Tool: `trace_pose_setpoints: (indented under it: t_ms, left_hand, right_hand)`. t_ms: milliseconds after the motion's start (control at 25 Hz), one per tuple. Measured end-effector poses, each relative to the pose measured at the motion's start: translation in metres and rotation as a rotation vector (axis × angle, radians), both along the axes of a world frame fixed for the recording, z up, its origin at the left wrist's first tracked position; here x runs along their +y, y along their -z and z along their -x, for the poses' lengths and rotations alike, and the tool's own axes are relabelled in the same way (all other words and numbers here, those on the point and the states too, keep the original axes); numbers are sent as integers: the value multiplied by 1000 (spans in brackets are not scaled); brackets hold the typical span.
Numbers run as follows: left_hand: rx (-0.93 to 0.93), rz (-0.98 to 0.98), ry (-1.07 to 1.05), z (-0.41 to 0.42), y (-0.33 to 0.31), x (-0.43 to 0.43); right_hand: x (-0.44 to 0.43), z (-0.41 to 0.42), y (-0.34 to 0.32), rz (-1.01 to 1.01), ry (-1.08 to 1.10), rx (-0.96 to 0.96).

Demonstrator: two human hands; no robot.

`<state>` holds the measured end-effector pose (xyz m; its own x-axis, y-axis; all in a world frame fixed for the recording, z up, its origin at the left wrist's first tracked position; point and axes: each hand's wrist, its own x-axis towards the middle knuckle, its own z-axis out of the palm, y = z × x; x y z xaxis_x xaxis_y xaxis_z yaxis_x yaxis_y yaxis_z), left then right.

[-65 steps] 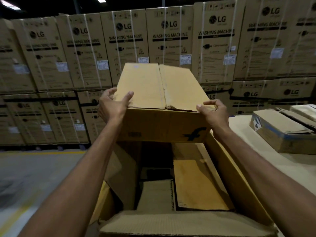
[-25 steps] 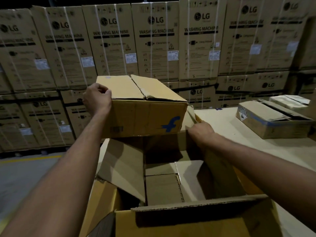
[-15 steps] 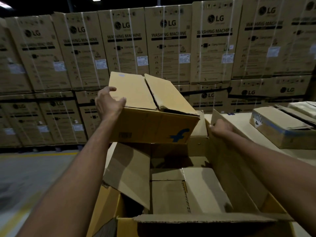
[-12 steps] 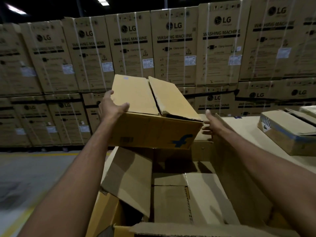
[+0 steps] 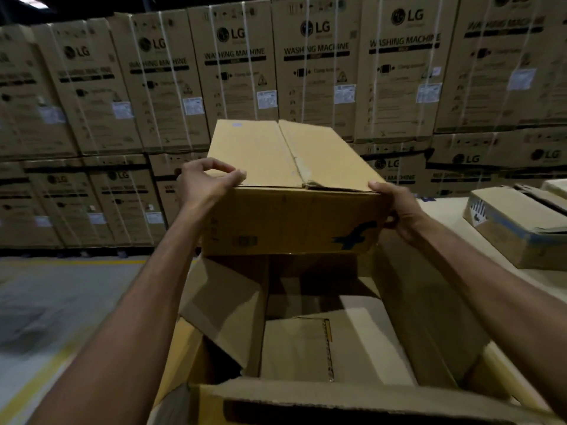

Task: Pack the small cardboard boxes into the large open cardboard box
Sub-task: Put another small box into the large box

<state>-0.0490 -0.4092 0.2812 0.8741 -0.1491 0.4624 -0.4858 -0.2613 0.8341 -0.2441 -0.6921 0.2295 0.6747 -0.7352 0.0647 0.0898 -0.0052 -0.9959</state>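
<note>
Behind both hands I see the wall of strapped washing machine cartons [image 5: 306, 72], just backdrop. Below my forearms is the large open box [image 5: 337, 394], its left flap [image 5: 224, 305] sagging inward under my left wrist, which I judge narrows the opening on that side. Between the hands sits the small box [image 5: 291, 216], blue logo facing me, held roughly level above the far end of the large box and not yet inside. I'd say it is carried by its two ends so it can drop flat. Lower, under the hands, a packed box [image 5: 294, 348] already lies on the bottom, with room beside it toward the right. Out past my right hand, another box [image 5: 515, 228] waits on the table [image 5: 445, 210]. The left hand [image 5: 204, 185] grips the small box's near-left top corner, thumb on the lid, fingers curled over the end. The right hand [image 5: 399, 210] grips the near-right corner, thumb on top, fingers wrapped around the side. Versus half a second ago: the right hand was off the box then, spread near the large box's right wall, and the small box hung tilted from the left hand alone; now both hold it and it has levelled out.
</note>
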Motion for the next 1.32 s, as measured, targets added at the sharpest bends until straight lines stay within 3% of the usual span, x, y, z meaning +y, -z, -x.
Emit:
trace_pose_setpoints:
  t_ms: [120, 240, 520, 760, 880, 1040, 1200, 1320]
  left_hand:
    - [32, 77, 147, 39, 3, 7]
    - [84, 76, 269, 71, 13, 20]
    - [204, -364, 338, 93, 47, 61]
    - [84, -484, 364, 104, 64, 79]
    - [-22, -746, 326, 98, 67, 75]
    - [-35, -1010, 351, 89, 67, 58]
    - [-54, -1050, 390, 82, 66, 58]
    - [-127, -975, 343, 79, 69, 60]
  right_hand:
    - [10, 50, -13, -2, 105, -106]
    - [26, 101, -20, -76, 46, -156]
    - [77, 158, -4, -117, 97, 288]
    - [91, 151, -2, 146, 102, 694]
    - [92, 142, 0, 244, 55, 856]
    - [90, 136, 4, 264, -55, 937]
    - [93, 139, 4, 287, -56, 1040]
    - [81, 135, -1, 362, -8, 1008]
